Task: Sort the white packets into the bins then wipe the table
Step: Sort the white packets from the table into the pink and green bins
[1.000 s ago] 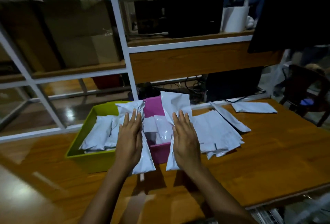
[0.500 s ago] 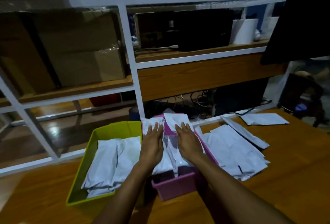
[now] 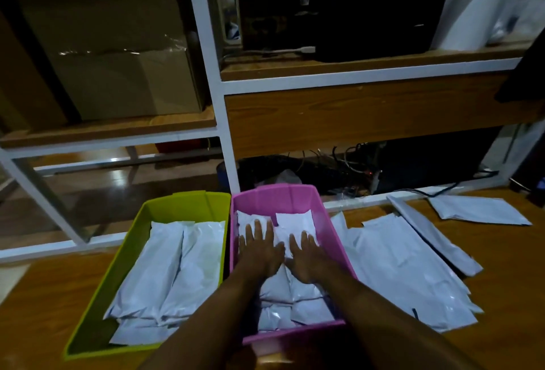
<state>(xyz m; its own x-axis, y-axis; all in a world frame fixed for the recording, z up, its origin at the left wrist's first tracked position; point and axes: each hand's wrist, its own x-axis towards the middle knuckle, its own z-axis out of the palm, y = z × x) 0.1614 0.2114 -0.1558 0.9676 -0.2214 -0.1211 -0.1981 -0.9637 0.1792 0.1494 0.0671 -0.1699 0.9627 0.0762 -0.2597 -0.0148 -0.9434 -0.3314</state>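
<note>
Head view, lower centre of the frame: left hand [image 3: 259,251] and right hand [image 3: 306,257] side by side inside the pink bin [image 3: 324,222], palms down, fingers [image 3: 258,229] spread wide and flat — pressing on the white packets [image 3: 283,290] there, gripping nothing. To its left, touching it, the green bin [image 3: 129,251], likewise lined with packets [image 3: 177,266].

Sorting partly done, by the look of it: both bins filled in part, yet a loose heap of packets [image 3: 407,269] left on the table [image 3: 507,275] at lower right, one more packet [image 3: 477,210] apart at the right edge. Wiping not yet begun; no cloth in sight.

Against half a second back: hands lower and deeper in the pink bin, the packets then standing up under the palms now flattened — camera nearer and tipped further down.
</note>
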